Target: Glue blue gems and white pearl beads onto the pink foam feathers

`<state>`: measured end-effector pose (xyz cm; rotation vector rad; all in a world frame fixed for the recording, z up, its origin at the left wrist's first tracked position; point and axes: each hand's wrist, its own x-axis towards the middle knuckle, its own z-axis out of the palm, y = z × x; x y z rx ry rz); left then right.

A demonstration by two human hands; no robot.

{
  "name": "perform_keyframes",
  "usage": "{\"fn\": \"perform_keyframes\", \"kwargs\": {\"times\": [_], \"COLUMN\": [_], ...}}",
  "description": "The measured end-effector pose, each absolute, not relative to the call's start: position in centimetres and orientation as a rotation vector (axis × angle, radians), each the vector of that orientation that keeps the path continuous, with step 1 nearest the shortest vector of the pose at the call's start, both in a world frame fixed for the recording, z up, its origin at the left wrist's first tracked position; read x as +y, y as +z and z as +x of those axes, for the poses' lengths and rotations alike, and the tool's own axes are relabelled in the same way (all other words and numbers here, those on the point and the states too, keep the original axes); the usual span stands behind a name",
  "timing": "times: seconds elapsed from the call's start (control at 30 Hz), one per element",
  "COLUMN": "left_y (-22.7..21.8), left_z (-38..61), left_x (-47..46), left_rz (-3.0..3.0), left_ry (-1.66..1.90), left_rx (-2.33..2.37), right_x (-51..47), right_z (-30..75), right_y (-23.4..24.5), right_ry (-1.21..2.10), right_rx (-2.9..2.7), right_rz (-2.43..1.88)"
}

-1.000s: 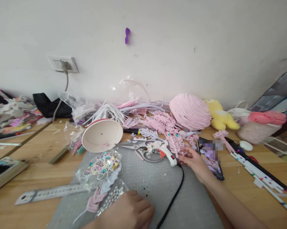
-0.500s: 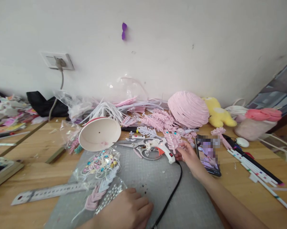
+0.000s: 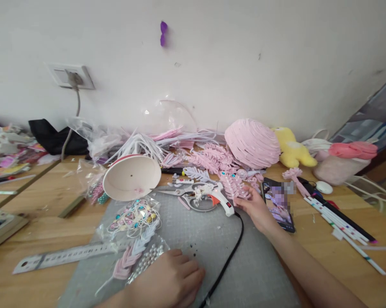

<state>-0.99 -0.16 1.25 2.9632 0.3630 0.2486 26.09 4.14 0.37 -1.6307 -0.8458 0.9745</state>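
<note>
My right hand (image 3: 254, 206) pinches the lower edge of a pink pipe-cleaner leaf (image 3: 234, 186), which has blue gems near its top. Just left of it lies a white hot glue gun (image 3: 224, 200) with an orange trigger. Scissors (image 3: 176, 192) sit partly beneath the glue gun. My left hand (image 3: 170, 278) rests closed on the grey cutting mat (image 3: 212, 244), knuckles up; its palm is hidden. Beside it are a bag of silvery beads (image 3: 149, 259) and a pink and pale-blue braided pipe-cleaner strip (image 3: 129, 261).
A cream bowl (image 3: 133, 175) tilts at the mat's back left, near a bag of coloured gems (image 3: 137, 218). A steel ruler (image 3: 61, 256) lies left. The glue gun's black cord (image 3: 233, 256) crosses the mat. At right are a phone (image 3: 278, 207) and striped sticks (image 3: 343, 226).
The right hand has shifted slightly up around the pink leaf's lower edge, which it still touches. The left hand stays in place. The whole view has drifted a little.
</note>
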Motion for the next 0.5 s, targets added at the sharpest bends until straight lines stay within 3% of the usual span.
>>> {"fn": "perform_keyframes", "kwargs": {"times": [0.5], "left_y": [1.1], "left_z": [-1.1], "left_x": [0.0], "left_rz": [2.947], "left_ry": [0.260], "left_rx": [0.326], "right_x": [2.2], "right_z": [27.9], "right_y": [2.1], "right_ry": [0.423], "right_rx": [-1.450], "right_rz": [-1.923]}}
